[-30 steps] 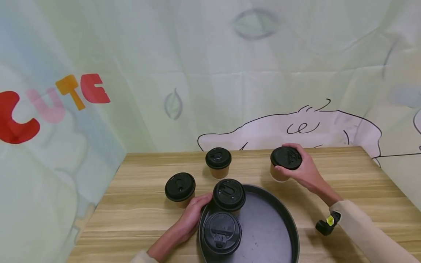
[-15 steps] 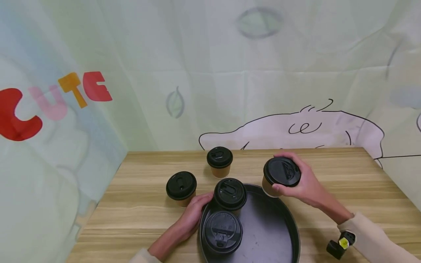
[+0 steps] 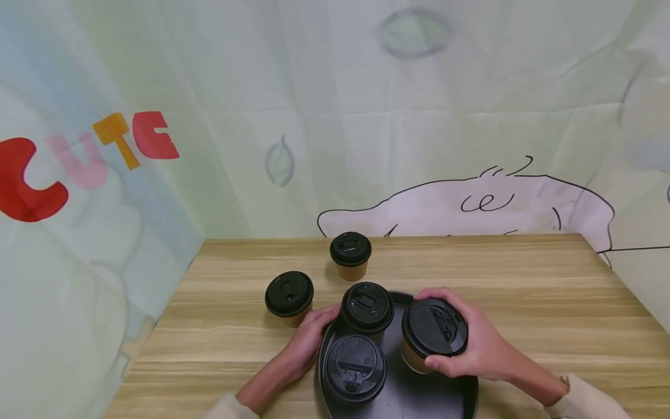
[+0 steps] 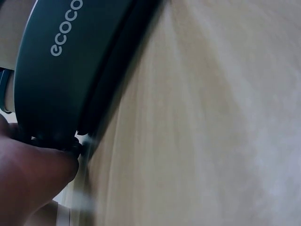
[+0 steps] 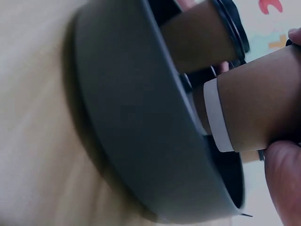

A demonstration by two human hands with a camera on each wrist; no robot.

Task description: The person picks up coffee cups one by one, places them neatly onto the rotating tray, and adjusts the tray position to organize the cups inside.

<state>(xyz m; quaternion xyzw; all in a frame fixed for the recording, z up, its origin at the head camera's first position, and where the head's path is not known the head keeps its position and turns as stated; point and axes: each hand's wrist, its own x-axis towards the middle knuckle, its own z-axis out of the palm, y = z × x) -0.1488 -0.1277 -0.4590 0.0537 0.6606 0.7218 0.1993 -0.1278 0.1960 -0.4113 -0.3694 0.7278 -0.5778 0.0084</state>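
My right hand (image 3: 473, 340) grips a lidded brown paper coffee cup (image 3: 419, 359) around its black lid, over the right part of a round dark tray (image 3: 400, 401). In the right wrist view that paper cup (image 5: 256, 103) has its pale base near the tray's rim; whether it touches the tray floor I cannot tell. My left hand (image 3: 309, 343) holds the tray's left rim, its fingertips beside a black-lidded cup (image 3: 368, 308). Another lidded cup (image 3: 356, 369) stands in front of that one on the tray. The left wrist view shows the tray's outer wall (image 4: 61, 80) with lettering.
Two more black-lidded paper cups stand on the wooden table (image 3: 235, 349): one cup (image 3: 289, 297) left of the tray, another cup (image 3: 351, 256) behind it. A printed curtain (image 3: 235, 145) hangs behind the table's back edge.
My right hand has carried its coffee cup from the table at the back right, toward me and leftward, over the tray. My left hand stays at the rim.
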